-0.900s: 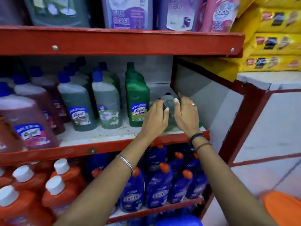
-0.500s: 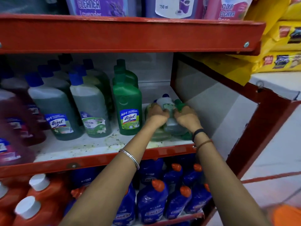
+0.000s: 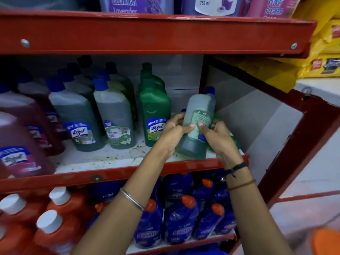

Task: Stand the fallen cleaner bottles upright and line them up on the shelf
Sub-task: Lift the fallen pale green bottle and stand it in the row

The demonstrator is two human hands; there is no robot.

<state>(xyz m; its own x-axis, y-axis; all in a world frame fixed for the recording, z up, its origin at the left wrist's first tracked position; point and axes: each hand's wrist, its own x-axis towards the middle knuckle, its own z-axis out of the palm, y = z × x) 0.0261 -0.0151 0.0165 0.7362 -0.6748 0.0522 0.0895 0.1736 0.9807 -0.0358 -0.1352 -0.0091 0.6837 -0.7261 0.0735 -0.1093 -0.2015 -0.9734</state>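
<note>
Red-edged white shelf (image 3: 110, 161), speckled; left hand (image 3: 172, 134) and right hand (image 3: 217, 138) clamped around tilted grey-green bottle (image 3: 197, 126), beside upright green bottle (image 3: 154, 116)

Both forearms reach forward and up, converging. The left hand (image 3: 172, 132) and right hand (image 3: 216, 136) curl inward facing each other, thumbs nearly meeting, fingers clasped around one bottle (image 3: 197, 124).

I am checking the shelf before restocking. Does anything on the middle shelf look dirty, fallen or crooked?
Yes. The white shelf board has dark specks and stains near its front edge. Both hands, left and right, hold a pale green bottle tilted, not yet standing. Another green bottle seems to lie behind it.
</note>
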